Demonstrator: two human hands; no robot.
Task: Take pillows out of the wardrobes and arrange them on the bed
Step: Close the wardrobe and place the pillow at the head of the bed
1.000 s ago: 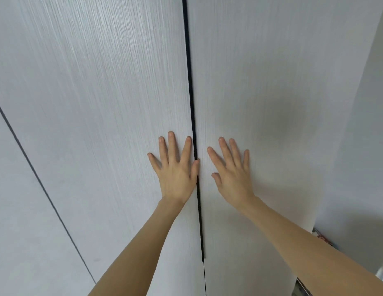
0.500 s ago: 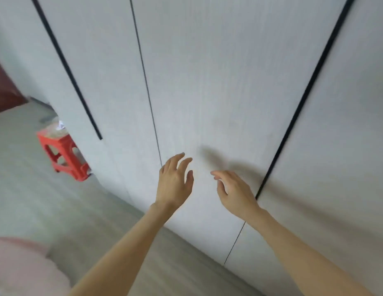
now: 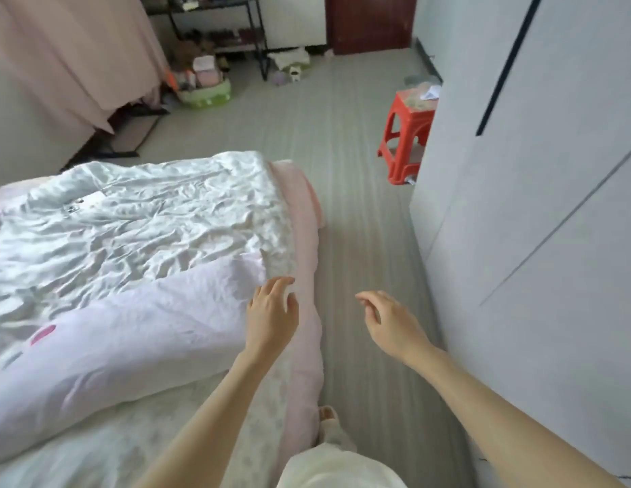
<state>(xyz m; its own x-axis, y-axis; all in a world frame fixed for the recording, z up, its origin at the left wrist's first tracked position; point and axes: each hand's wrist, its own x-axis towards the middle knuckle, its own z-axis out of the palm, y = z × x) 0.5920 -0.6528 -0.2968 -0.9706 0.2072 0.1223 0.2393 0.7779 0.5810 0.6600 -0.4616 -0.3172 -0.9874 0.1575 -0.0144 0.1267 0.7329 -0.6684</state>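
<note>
- Your left hand (image 3: 272, 313) hovers over the bed (image 3: 300, 248) edge, fingers loosely spread, holding nothing
- Your right hand (image 3: 389, 322) hangs over the floor (image 3: 342, 135) between bed and wardrobe (image 3: 539, 213), fingers slack, holding nothing
- One pale pink pillow (image 3: 131, 332) lies on the bed just beside the left hand, on a crumpled white sheet (image 3: 138, 220)
- The wardrobe doors in view are closed, so any remaining pillows are not visible
- Risk: reaching while turning may shove the pillow askew
- Risk: the aisle is narrow; the red stool (image 3: 407, 132) against the wardrobe could catch your foot or block a door swinging open
</note>
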